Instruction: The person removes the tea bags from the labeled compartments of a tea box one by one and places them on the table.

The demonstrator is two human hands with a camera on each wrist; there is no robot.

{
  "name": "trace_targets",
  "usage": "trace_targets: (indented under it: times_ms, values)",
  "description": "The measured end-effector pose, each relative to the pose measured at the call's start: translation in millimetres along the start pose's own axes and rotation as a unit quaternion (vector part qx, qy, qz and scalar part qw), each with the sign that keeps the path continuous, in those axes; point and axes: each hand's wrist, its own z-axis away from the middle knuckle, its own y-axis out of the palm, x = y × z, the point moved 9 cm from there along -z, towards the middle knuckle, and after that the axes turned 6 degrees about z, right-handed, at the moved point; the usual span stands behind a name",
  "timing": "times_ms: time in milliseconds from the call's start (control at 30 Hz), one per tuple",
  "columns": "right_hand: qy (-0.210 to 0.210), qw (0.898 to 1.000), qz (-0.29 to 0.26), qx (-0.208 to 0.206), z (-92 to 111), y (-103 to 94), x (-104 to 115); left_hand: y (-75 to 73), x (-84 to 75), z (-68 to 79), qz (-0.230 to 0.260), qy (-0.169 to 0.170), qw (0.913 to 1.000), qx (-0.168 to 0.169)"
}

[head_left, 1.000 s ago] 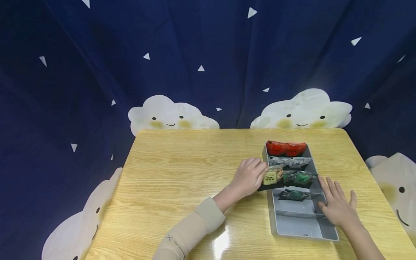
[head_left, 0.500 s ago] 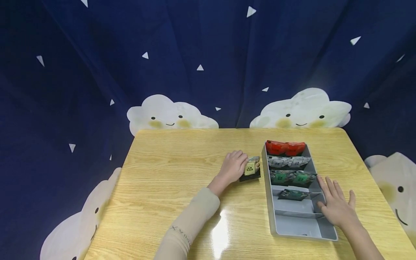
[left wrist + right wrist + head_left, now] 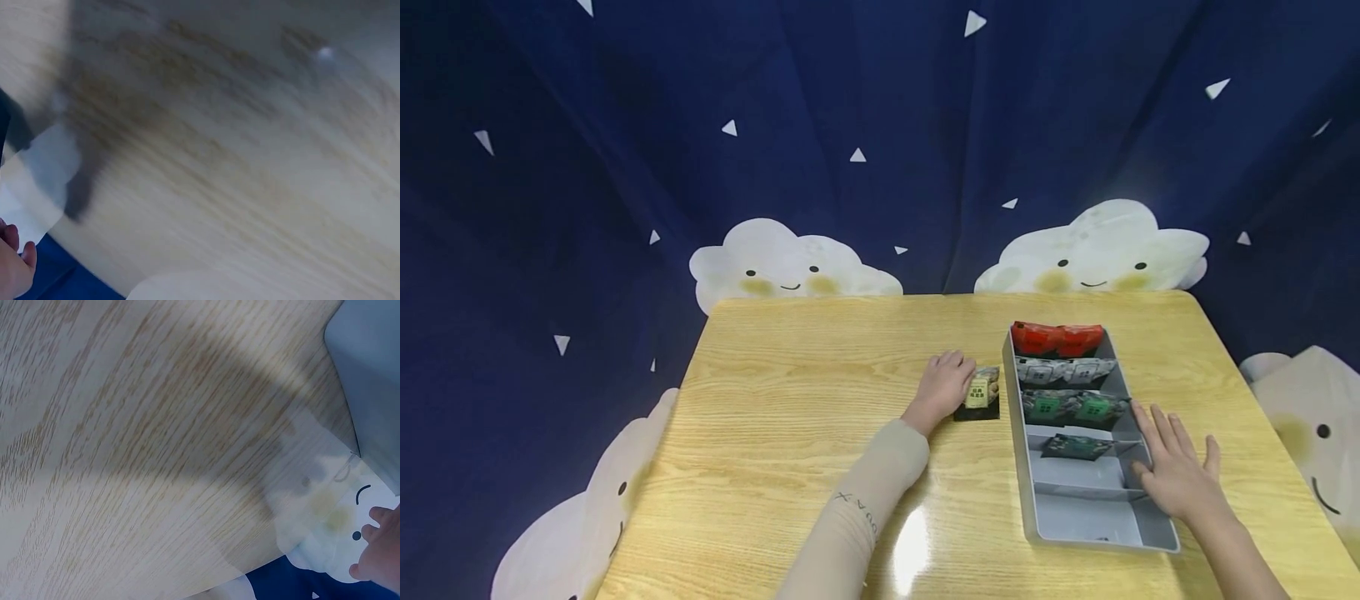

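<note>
- The desk (image 3: 790,433) carried a grey tray (image 3: 1017,467) near its right edge.
- The right hand (image 3: 1176,477) lay spread flat on the tray's right wall.
- The left hand (image 3: 946,387) pinched a small packet (image 3: 981,393) just left of the tray.
- The packet, yellow-labelled on black, looked light, crinkly and slippery, best pinched at an edge.

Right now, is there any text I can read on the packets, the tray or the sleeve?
Sleeve: small dark letters, about "X A O U", not sure.
Yellow-labelled packet at the left hand: print too small to read.
Red, white and green packets in the grey tray: labels blurred, unreadable.
Wrist views: no text.
</note>
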Motion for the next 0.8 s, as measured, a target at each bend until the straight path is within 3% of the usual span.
trace_targets:
  times_ms: [167,433,800]
  values:
    - [-0.001,1.0,-0.005,0.0,-0.8,-1.6,1.5,13.3,4.1,-4.0,-0.032,-0.039,0.9987,0.004]
    - [0.001,1.0,0.001,0.001,-2.0,0.5,-1.1,23.2,7.5,-6.1,-0.015,-0.091,0.9957,-0.004]
    - [0.001,1.0,0.001,0.001,-2.8,1.2,-1.9,33.8,1.4,-7.0,-0.017,-0.118,0.9929,0.011]
